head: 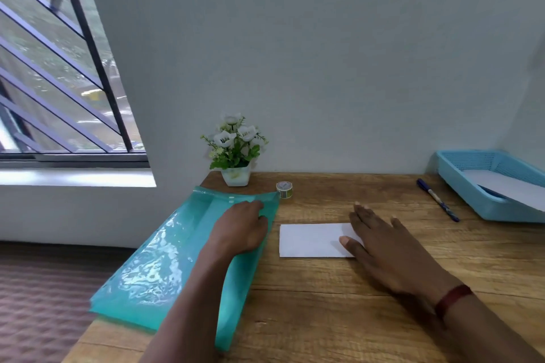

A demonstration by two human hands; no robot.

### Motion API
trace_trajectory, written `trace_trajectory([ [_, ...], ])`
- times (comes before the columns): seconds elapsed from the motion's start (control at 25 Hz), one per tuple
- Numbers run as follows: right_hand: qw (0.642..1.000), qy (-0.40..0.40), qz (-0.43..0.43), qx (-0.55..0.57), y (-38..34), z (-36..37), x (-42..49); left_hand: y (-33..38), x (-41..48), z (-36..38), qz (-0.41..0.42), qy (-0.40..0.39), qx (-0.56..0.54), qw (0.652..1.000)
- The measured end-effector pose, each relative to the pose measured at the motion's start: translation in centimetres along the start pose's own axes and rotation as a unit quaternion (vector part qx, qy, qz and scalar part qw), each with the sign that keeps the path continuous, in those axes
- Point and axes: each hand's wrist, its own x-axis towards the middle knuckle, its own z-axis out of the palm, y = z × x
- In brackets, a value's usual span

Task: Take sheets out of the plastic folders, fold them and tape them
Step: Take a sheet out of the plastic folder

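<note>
Wooden table (339, 298) set against a pale wall, left edge running diagonally from the flower pot (236, 176) toward the viewer; teal plastic folder (165, 262) lying along that edge, its left side overhanging the floor. Left hand (240, 230) palm down on the folder's far right part, fingers curled together near the flap. Folded white sheet (312, 240) flat on the table just right of the folder, a narrow strip of bare wood between them. Right hand (380, 242) flat, fingers spread, covering the sheet's right end, thumb on the paper; red band (452, 299) at the wrist. Tape roll (284, 188) upright near the wall, touching or just beside the folder's far right corner; print on it too small to read. Open wood between tape and pen (438, 200), and across the near half of the table. Blue mesh tray (472, 186) at far right holding white paper, one sheet overhanging its near rim. Folder's contents indiscernible behind glare.
</note>
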Motion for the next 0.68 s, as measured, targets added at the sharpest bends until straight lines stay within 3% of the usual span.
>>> trace_trajectory([
  [0.2, 0.995, 0.017, -0.098, 0.018, -1.5, 0.5, -0.3, -2.4, 0.9, 1.8, -0.02, -0.022, 0.005, 1.0],
  [0.68, 0.985, 0.056, -0.15, 0.068, -2.1, 0.6, -0.6, -3.4, -1.3, 3.2, -0.015, -0.049, 0.062, 0.997],
])
